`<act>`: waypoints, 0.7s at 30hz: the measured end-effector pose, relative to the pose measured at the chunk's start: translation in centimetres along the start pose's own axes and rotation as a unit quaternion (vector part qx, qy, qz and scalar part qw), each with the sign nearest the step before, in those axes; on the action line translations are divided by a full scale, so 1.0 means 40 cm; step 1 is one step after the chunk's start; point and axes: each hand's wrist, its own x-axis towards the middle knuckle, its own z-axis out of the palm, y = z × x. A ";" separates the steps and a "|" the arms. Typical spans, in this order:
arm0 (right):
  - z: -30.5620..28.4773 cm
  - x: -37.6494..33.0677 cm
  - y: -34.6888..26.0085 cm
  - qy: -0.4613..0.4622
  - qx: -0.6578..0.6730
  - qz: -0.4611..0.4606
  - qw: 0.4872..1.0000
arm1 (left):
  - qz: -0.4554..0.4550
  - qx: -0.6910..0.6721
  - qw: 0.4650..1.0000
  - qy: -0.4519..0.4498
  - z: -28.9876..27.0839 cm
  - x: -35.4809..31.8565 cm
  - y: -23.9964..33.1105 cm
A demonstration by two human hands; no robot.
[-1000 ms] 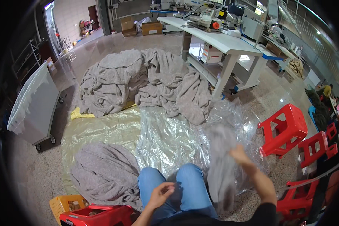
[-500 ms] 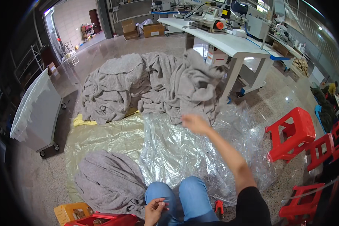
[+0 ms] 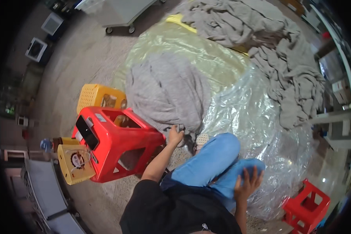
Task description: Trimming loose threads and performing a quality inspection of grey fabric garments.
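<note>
Currently, the left hand [image 3: 175,136] is closed, with thumb and fingers pinching what appears to be a fold at the near edge of the grey fabric heap [image 3: 165,87]. The depth of the grip cannot be told. The right hand [image 3: 249,182], at 4 o'clock from the left, lies on the knee with fingers spread and holds nothing. The heap sits at 12 o'clock from the left hand, mostly on the olive sheet [image 3: 163,43]; the clear sheet [image 3: 241,117] lies at 2 o'clock.

Hazards, as judged from this position:

1. Slipping fold. Cause: a one-handed grip at the edge, with the heap's bulk unsupported.
2. Snagging. Cause: the red stool [image 3: 115,136] stands just beside the heap, at 9 o'clock from the left hand; a sideways pull could catch cloth on its legs.
3. Falling phone. Cause: the phone [image 3: 86,132] rests loose on the stool seat, so a knock could dislodge it.
4. Trapped cloth. Cause: the patterned shoe [image 3: 202,141], at 3 o'clock from the left hand, is near the fabric edge.
5. Soiling. Cause: bare floor [image 3: 117,195] shows near the hem; dragging toward 6 o'clock could bring cloth onto it.
</note>
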 end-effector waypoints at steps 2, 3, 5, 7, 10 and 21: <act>0.010 -0.013 0.009 0.014 -0.005 -0.005 1.000 | -0.082 0.022 0.978 0.190 -0.002 0.010 -0.035; 0.009 -0.015 0.011 0.015 -0.018 -0.004 1.000 | -0.066 -0.015 0.970 0.234 -0.013 0.019 -0.039; 0.006 -0.011 0.017 0.012 -0.041 0.000 0.999 | -0.037 0.064 0.948 0.308 -0.023 0.031 0.000; -0.005 -0.015 0.020 0.015 -0.047 0.012 0.999 | 0.077 0.239 0.941 0.227 -0.080 0.012 0.075; -0.001 -0.002 0.003 0.014 -0.043 0.010 0.999 | 0.301 0.447 0.831 0.140 -0.102 0.040 0.053; 0.007 0.065 -0.038 -0.004 -0.028 0.007 1.000 | 0.263 0.358 0.891 -0.090 -0.109 0.127 0.191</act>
